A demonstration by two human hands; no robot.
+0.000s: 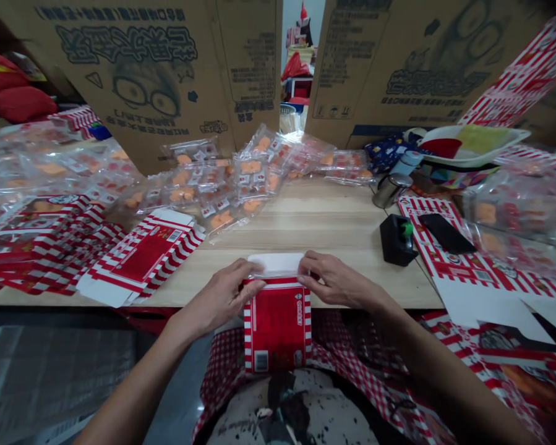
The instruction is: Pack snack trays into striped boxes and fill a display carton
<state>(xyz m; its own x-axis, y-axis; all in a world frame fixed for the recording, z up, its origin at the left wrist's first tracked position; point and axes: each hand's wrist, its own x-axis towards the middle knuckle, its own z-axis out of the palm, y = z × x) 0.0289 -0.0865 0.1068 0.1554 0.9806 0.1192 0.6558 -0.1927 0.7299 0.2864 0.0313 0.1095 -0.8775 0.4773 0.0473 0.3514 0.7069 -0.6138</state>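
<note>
A red carton with white-striped edges [278,324] lies partly over the table's front edge, its near end hanging above my lap. Its white end flap [276,264] points away from me. My left hand [226,293] grips the left corner at the flap end, thumb on the printed face. At the right corner, my right hand [336,279] pinches the carton with bent fingers. A strip of clear plastic seems to show at the flap's base; what is inside the carton is hidden. Left of my hands lie flattened striped cartons [150,253].
Clear packets with orange pieces [222,176] are heaped across the back. A black tape dispenser [397,240] and a metal flask [391,189] stand at right, near striped card sheets [449,247]. Large cardboard boxes [240,68] wall the far side. A white tray [479,139] sits back right.
</note>
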